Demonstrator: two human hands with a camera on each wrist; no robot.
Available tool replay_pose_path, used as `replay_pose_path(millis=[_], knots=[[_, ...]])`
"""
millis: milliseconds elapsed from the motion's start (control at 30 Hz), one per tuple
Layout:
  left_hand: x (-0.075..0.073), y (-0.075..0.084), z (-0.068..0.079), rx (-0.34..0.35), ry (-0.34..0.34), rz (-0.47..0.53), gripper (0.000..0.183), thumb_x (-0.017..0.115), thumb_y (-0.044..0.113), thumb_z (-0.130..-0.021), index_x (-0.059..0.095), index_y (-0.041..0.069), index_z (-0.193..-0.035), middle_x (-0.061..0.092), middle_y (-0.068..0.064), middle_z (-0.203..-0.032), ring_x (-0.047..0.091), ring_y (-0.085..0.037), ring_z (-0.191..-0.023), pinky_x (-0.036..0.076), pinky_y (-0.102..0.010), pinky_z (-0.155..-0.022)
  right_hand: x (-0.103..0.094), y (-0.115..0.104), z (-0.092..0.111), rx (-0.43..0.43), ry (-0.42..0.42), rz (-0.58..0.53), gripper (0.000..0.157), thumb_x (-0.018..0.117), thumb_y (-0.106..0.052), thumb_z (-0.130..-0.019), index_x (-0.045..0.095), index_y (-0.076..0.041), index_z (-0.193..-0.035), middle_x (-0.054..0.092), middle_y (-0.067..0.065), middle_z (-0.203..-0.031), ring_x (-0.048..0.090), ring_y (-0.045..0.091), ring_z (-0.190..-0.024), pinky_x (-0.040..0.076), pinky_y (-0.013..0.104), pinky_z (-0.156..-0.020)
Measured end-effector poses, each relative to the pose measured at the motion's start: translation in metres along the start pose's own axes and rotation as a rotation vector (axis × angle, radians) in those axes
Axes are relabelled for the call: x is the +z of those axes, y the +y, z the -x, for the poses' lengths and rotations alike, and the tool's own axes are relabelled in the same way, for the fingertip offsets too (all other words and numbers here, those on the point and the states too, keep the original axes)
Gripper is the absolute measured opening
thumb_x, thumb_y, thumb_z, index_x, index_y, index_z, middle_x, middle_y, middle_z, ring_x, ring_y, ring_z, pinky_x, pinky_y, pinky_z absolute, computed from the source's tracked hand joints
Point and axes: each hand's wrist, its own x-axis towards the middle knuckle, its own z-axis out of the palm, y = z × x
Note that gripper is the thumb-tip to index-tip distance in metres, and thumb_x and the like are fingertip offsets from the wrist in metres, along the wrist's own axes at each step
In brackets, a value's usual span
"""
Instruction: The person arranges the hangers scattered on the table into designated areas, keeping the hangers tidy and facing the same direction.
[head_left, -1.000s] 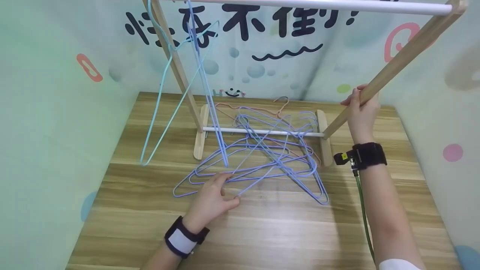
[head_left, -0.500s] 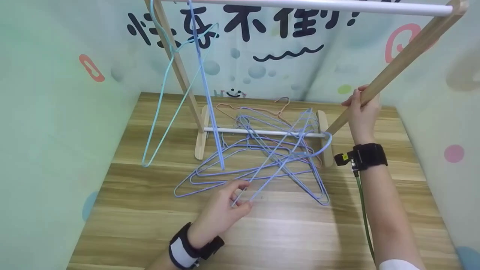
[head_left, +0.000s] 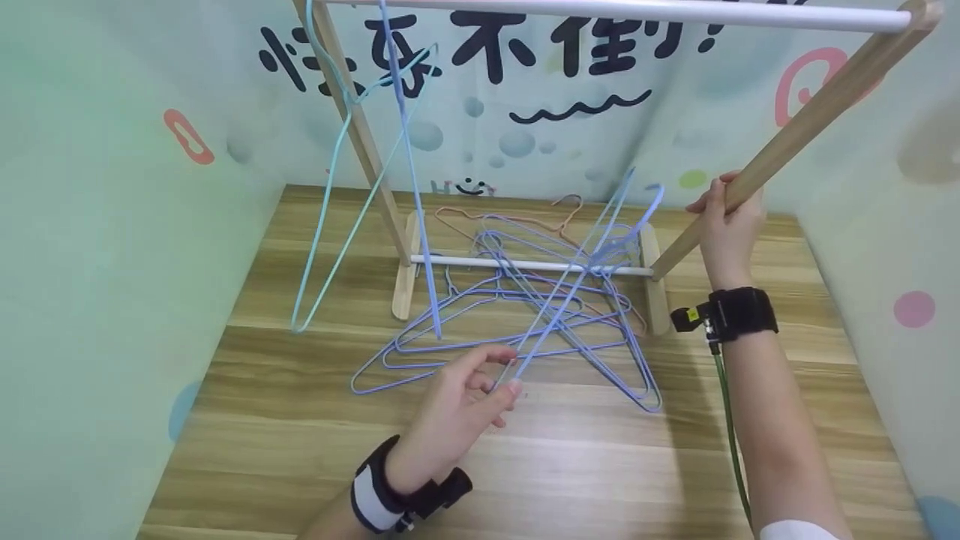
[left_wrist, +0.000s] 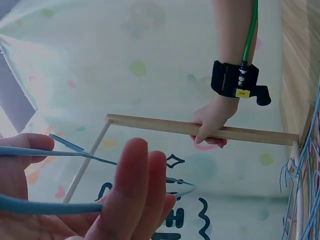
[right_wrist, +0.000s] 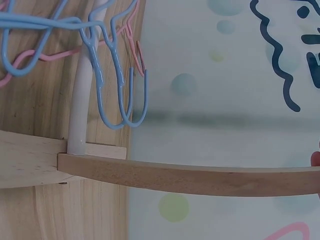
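Note:
My left hand [head_left: 465, 397] holds a blue hanger [head_left: 551, 324] by one end, between thumb and curled fingers. The hanger slants up and away to the right, its hook [head_left: 651, 210] pointing upward. Close up in the left wrist view, the blue hanger's wire [left_wrist: 42, 207] lies between the fingers. My right hand [head_left: 729, 229] grips the right wooden post [head_left: 821, 112] of a rack. Only a fingertip [right_wrist: 315, 159] of that hand shows at the edge of the right wrist view. Below lies a tangled pile of blue hangers [head_left: 450, 349].
From the rack's white top bar [head_left: 637, 9] hang a light teal hanger [head_left: 324, 202] and, beside it, a blue hanger [head_left: 416, 187]. A pink hanger [head_left: 517, 218] lies behind the white lower bar [head_left: 461, 261], among the pile. Printed walls surround the wooden surface [head_left: 600, 472].
My left hand has moved right, drawing the held hanger off the pile; its hook has swung up at the right. The blue hanger on the rack swings slightly. My right hand stays on the post.

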Motion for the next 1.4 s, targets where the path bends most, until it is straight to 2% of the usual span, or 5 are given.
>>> replay_pose_path(millis=[267,500,833,1000,1400], knots=[[0.005,0.016,-0.001,0.137,0.013,0.166,0.033,0.058,0.013,-0.087,0.051,-0.002,-0.116,0.061,-0.017,-0.089,0.062,-0.025,-0.074,0.053,-0.04,-0.063,0.001,-0.001,0.0,0.024,-0.009,-0.019,0.023,0.049,-0.029,-0.091,0.046,-0.008,-0.101,0.055,0.016,-0.074,0.06,0.024,-0.067,0.047,0.028,-0.07],[0.01,0.035,-0.005,0.277,0.058,0.23,0.038,0.056,0.015,-0.088,0.047,-0.007,-0.117,0.049,-0.019,-0.116,0.061,-0.035,-0.084,0.052,-0.041,-0.069,0.001,0.0,0.0,0.003,-0.004,-0.011,0.025,0.049,-0.03,-0.091,0.046,-0.008,-0.101,0.055,0.017,-0.074,0.06,0.025,-0.067,0.047,0.028,-0.069],[0.017,0.048,-0.024,0.477,0.179,0.248,0.056,0.053,0.038,-0.089,0.046,-0.008,-0.118,0.046,-0.019,-0.118,0.062,-0.03,-0.086,0.052,-0.042,-0.07,0.001,0.001,0.0,-0.041,-0.006,-0.005,0.025,0.048,-0.031,-0.091,0.046,-0.007,-0.101,0.055,0.017,-0.072,0.06,0.023,-0.066,0.046,0.027,-0.068],[0.017,0.05,-0.034,0.505,0.216,0.217,0.059,0.051,0.042,-0.089,0.045,-0.009,-0.117,0.047,-0.02,-0.115,0.062,-0.03,-0.086,0.051,-0.042,-0.07,0.002,0.001,-0.001,-0.05,0.001,0.006,0.025,0.049,-0.03,-0.091,0.046,-0.008,-0.101,0.056,0.017,-0.071,0.06,0.022,-0.065,0.046,0.027,-0.067],[0.011,0.051,-0.062,0.444,0.321,0.259,0.062,0.053,0.047,-0.085,0.049,-0.009,-0.11,0.051,-0.018,-0.111,0.061,-0.037,-0.083,0.052,-0.041,-0.068,0.001,0.0,0.0,-0.003,-0.007,-0.005,0.026,0.049,-0.031,-0.091,0.046,-0.008,-0.102,0.055,0.016,-0.073,0.06,0.024,-0.067,0.046,0.028,-0.069]])
